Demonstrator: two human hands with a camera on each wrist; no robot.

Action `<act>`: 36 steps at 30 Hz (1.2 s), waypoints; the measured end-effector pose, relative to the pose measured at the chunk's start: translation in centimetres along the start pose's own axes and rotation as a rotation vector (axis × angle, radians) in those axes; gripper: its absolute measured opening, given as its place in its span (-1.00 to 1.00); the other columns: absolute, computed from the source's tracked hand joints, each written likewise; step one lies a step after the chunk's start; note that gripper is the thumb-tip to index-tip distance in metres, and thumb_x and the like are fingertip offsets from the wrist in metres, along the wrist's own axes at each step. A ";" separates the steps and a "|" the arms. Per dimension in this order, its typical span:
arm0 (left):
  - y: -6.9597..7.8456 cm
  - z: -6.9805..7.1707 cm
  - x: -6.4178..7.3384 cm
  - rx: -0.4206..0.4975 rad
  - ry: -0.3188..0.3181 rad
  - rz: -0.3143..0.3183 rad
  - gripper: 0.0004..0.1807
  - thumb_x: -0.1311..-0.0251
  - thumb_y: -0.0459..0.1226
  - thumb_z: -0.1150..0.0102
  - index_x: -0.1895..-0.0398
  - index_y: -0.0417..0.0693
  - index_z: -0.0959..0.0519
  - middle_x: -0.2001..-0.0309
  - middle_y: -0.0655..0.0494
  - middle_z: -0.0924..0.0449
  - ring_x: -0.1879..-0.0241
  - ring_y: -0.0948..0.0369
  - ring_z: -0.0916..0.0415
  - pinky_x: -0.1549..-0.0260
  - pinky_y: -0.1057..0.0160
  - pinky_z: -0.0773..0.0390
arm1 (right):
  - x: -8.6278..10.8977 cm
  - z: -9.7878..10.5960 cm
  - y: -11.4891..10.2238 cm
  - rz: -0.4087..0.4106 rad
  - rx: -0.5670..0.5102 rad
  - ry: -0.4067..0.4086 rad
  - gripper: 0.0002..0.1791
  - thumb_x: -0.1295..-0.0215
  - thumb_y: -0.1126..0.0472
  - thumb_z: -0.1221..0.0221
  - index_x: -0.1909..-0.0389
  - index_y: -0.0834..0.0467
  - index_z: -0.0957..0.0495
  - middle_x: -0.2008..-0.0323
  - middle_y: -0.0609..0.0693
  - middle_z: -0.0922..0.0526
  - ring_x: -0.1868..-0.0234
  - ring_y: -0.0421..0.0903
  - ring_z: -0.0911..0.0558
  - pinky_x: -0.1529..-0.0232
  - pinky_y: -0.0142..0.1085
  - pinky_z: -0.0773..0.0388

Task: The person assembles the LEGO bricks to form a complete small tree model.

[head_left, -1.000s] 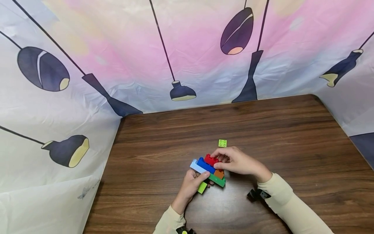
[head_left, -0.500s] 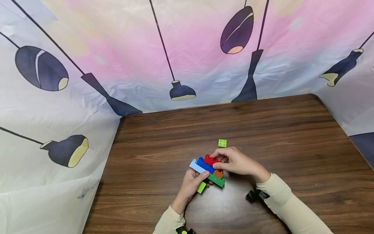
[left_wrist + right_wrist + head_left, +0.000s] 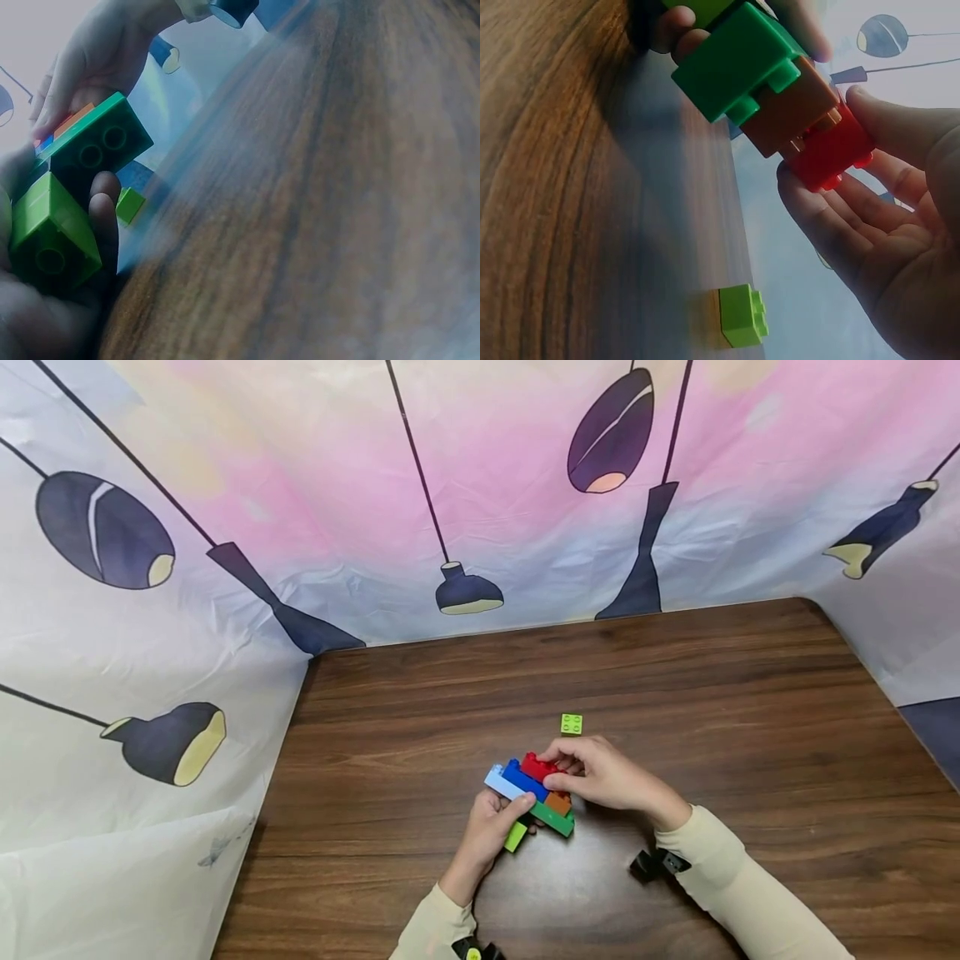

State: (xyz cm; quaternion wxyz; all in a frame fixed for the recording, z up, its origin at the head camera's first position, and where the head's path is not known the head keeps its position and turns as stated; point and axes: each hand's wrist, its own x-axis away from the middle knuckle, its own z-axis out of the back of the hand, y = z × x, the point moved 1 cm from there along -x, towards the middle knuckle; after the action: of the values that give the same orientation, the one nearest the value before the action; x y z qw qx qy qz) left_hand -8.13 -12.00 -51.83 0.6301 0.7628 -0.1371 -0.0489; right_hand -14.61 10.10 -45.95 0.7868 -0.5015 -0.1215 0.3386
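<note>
Between both hands is a stepped stack of toy building bricks, held tilted above the table. Its layers are a light blue brick point(image 3: 504, 782) beside a green brick point(image 3: 553, 818), a dark blue brick point(image 3: 523, 781) beside an orange brick point(image 3: 558, 802), and a red brick point(image 3: 538, 767) on top. My left hand point(image 3: 489, 837) grips the lower layers, thumb over the light blue and green bricks, with a lime brick point(image 3: 51, 232) in the palm side. My right hand point(image 3: 611, 778) pinches the red brick point(image 3: 829, 148) between thumb and fingers.
A loose lime brick point(image 3: 572, 724) lies studs up on the wooden table point(image 3: 405, 718), just beyond the right hand. A fabric backdrop point(image 3: 337, 485) printed with lamps hangs behind the table. Each wrist wears a small black camera point(image 3: 658, 863).
The stack and both hands shift very slightly up and left in the head view, along with the whole scene. Both hands keep the same hold.
</note>
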 end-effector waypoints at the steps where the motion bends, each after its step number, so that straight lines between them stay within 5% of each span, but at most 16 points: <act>1: 0.0 0.0 0.0 0.004 0.006 0.003 -0.61 -0.50 -0.31 -0.21 -0.16 -0.50 -0.46 0.24 0.12 -0.74 0.43 0.26 -0.66 0.41 0.33 -0.70 | 0.0 -0.1 0.1 -0.003 -0.003 0.002 -0.75 -0.42 0.22 -0.38 -0.02 0.24 -0.67 0.18 -0.07 -0.76 0.22 -0.22 -0.70 0.16 -0.29 -0.72; 36: -0.1 -0.1 0.1 -0.013 -0.023 -0.035 -0.61 -0.53 -0.28 -0.21 -0.16 -0.49 -0.48 0.27 0.10 -0.73 0.43 0.23 -0.67 0.42 0.33 -0.69 | 0.0 -0.2 0.5 -0.004 -0.077 -0.043 -0.75 -0.40 0.27 -0.39 0.00 0.28 -0.66 0.16 0.01 -0.76 0.20 -0.16 -0.72 0.11 -0.27 -0.73</act>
State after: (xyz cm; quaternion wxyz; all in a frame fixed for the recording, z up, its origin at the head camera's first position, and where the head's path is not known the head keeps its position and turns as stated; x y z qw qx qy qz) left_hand -8.00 -11.88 -51.91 0.6324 0.7603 -0.1308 -0.0697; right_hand -14.70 10.14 -46.45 0.7648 -0.5237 -0.1523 0.3429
